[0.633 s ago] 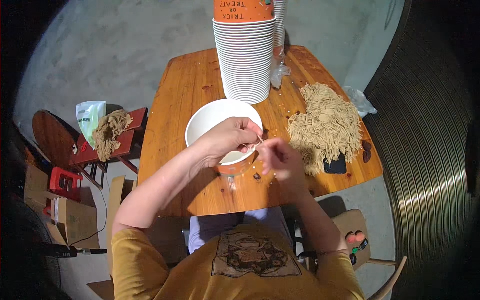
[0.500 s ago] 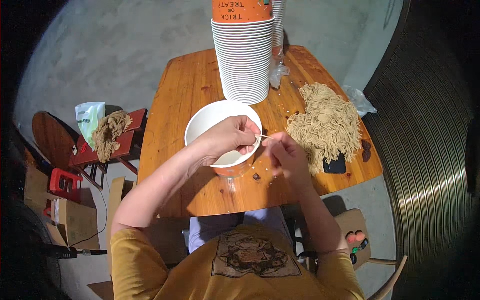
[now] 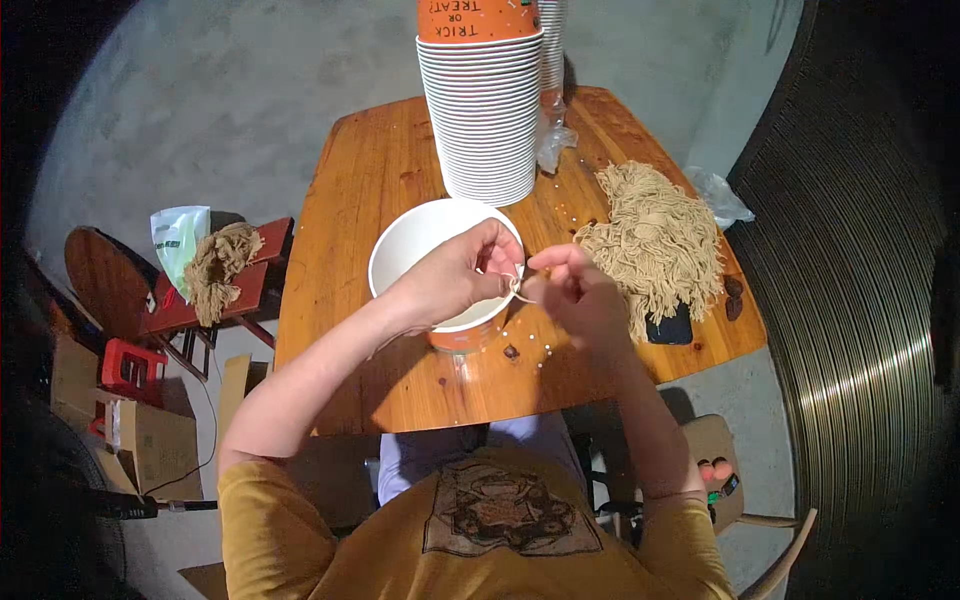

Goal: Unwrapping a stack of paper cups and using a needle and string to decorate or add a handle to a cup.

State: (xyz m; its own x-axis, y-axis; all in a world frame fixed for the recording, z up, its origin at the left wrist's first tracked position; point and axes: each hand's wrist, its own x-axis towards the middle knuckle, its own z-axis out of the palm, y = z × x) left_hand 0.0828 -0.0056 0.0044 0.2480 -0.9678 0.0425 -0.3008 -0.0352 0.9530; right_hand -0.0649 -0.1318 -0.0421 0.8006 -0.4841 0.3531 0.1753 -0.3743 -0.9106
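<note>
A paper bucket, white inside and orange outside, stands on the wooden table in front of me. Over its right rim, my left hand pinches a thin pale cord that bends into a small loop. Just right of the rim is my right hand, its fingers closed on the cord's other end. The fingers partly hide the cord, and whether it passes through the bucket wall cannot be seen.
Behind the bucket rises a tall stack of nested paper buckets. A heap of tan cords lies at the right, partly over a dark flat object. More cords and a plastic bag rest on a red stool at the left.
The cord, straight between my hands before, now curves into a loop near the rim. My right hand has shifted slightly and its fingers have moved up and closer to my left.
</note>
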